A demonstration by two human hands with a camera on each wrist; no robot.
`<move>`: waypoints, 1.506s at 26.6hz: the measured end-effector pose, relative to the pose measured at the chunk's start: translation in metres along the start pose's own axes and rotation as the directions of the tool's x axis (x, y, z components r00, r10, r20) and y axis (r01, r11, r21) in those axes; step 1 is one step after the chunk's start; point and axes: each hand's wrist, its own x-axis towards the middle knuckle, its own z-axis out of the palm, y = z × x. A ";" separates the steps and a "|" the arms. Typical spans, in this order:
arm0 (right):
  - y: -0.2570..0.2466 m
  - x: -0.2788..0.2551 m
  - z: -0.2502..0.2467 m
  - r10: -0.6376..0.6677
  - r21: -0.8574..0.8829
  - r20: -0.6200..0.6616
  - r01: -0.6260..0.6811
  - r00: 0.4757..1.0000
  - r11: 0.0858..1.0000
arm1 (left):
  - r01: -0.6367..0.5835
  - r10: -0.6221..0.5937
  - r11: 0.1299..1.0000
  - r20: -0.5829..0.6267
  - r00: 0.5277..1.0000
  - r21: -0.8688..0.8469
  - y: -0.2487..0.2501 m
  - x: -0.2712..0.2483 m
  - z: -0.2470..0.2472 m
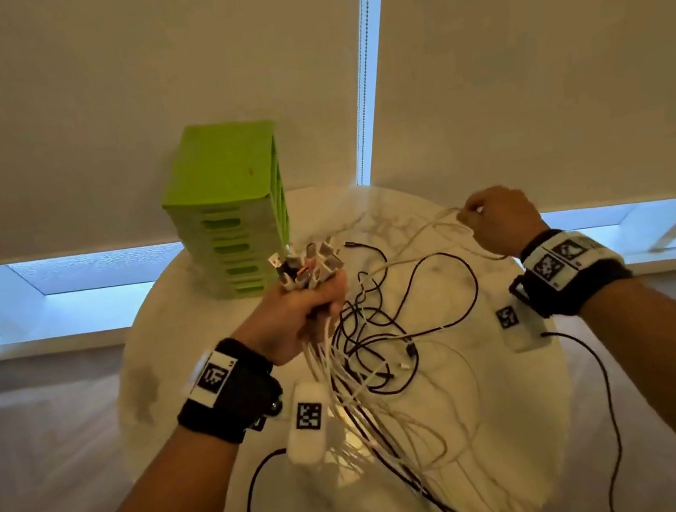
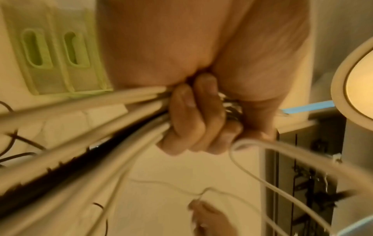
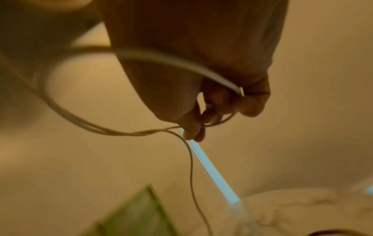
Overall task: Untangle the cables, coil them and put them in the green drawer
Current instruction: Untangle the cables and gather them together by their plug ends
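White + black cables (image 1: 367, 339) bunched in left hand (image 1: 292, 316) fist, raised; right hand (image 1: 499, 221) pinches white cable (image 1: 421, 233), held out

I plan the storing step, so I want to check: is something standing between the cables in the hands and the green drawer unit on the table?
No object blocks the way. The left hand grips the bundle of cable ends right in front of the green drawer unit; the right hand pinches a white cable. All visible drawers look closed, so one must be opened first.
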 end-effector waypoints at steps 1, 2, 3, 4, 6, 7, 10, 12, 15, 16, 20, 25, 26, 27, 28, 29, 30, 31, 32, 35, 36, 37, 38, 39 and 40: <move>-0.007 -0.008 -0.008 -0.021 0.186 -0.072 0.034 0.997 0.982 | 0.011 -0.009 0.999 -0.050 0.999 0.044 -0.001 0.009 0.002; -0.016 -0.021 -0.019 -0.035 0.344 -0.112 0.072 0.993 0.936 | 0.026 -0.017 0.996 -0.107 0.994 0.088 -0.003 0.018 0.005; -0.024 -0.035 -0.032 -0.066 0.464 -0.118 0.114 0.991 0.878 | 0.032 -0.011 0.992 -0.167 0.986 0.125 -0.005 0.028 0.009; -0.031 -0.051 -0.045 -0.109 0.539 -0.110 0.151 0.988 0.829 | 0.026 0.010 0.986 -0.218 0.976 0.163 -0.007 0.037 0.014; -0.037 -0.076 -0.067 -0.212 0.613 -0.107 0.232 0.971 0.755 | 0.003 0.061 0.974 -0.272 0.960 0.228 -0.013 0.055 0.023; -0.035 -0.085 -0.077 -0.224 0.650 -0.128 0.253 0.966 0.716 | 0.010 0.062 0.966 -0.269 0.961 0.258 -0.017 0.064 0.028; -0.020 -0.096 -0.106 -0.205 0.755 -0.219 0.299 0.954 0.583 | 0.110 -0.037 0.916 -0.192 0.981 0.386 -0.036 0.084 0.053; -0.004 -0.098 -0.129 -0.207 0.790 -0.271 0.340 0.940 0.510 | 0.176 -0.059 0.882 -0.268 0.962 0.437 -0.054 0.098 0.070; 0.034 -0.105 -0.168 -0.195 0.820 -0.347 0.398 0.917 0.412 | 0.267 -0.009 0.836 -0.475 0.880 0.480 -0.080 0.116 0.072; 0.055 -0.106 -0.180 -0.164 0.825 -0.380 0.414 0.910 0.385 | 0.321 -0.006 0.819 -0.552 0.834 0.475 -0.084 0.116 0.071; 0.163 -0.073 -0.186 -0.127 0.569 -0.267 0.262 0.955 0.779 | 0.307 0.109 0.849 -0.711 0.694 0.429 -0.090 0.118 0.067; 0.166 -0.059 -0.125 -0.331 0.118 -0.034 0.333 0.943 0.935 | 0.125 0.345 0.780 -0.587 0.733 0.613 -0.053 0.103 0.131; 0.143 -0.064 -0.113 -0.395 0.216 -0.049 0.396 0.917 0.892 | 0.121 0.365 0.751 -0.561 0.743 0.649 -0.047 0.096 0.148; 0.122 -0.068 -0.102 -0.462 0.275 -0.016 0.448 0.887 0.851 | 0.105 0.397 0.717 -0.527 0.751 0.689 -0.045 0.091 0.163; 0.103 -0.072 -0.090 -0.517 0.296 0.054 0.480 0.854 0.826 | 0.059 0.419 0.706 -0.484 0.768 0.706 -0.041 0.086 0.176; 0.091 -0.073 -0.079 -0.548 0.307 0.116 0.494 0.829 0.813 | 0.013 0.429 0.713 -0.451 0.782 0.701 -0.038 0.079 0.187; 0.083 -0.072 -0.071 -0.558 0.324 0.135 0.496 0.819 0.806 | -0.028 0.427 0.728 -0.421 0.800 0.685 -0.035 0.072 0.195; 0.078 -0.070 -0.069 -0.559 0.343 0.129 0.492 0.819 0.800 | -0.060 0.430 0.741 -0.404 0.808 0.669 -0.032 0.066 0.201; 0.078 -0.066 -0.068 -0.568 0.370 0.122 0.494 0.814 0.787 | -0.076 0.424 0.763 -0.408 0.809 0.642 -0.031 0.063 0.203; 0.085 -0.052 -0.069 -0.599 0.444 0.065 0.514 0.798 0.734 | -0.023 0.365 0.799 -0.454 0.813 0.601 -0.029 0.059 0.211; 0.087 -0.049 -0.069 -0.572 0.475 0.004 0.502 0.821 0.723 | 0.029 0.320 0.792 -0.457 0.830 0.609 -0.034 0.062 0.207; 0.089 -0.045 -0.072 -0.520 0.522 -0.067 0.474 0.852 0.709 | 0.093 0.263 0.784 -0.464 0.846 0.614 -0.039 0.064 0.205; 0.091 -0.040 -0.075 -0.445 0.575 -0.135 0.436 0.885 0.693 | 0.161 0.189 0.791 -0.485 0.854 0.591 -0.046 0.067 0.198; 0.095 -0.034 -0.079 -0.362 0.617 -0.204 0.407 0.910 0.674 | 0.224 0.129 0.799 -0.523 0.842 0.558 -0.054 0.069 0.191; 0.101 -0.026 -0.083 -0.274 0.653 -0.261 0.379 0.926 0.656 | 0.265 0.091 0.804 -0.550 0.830 0.532 -0.059 0.073 0.184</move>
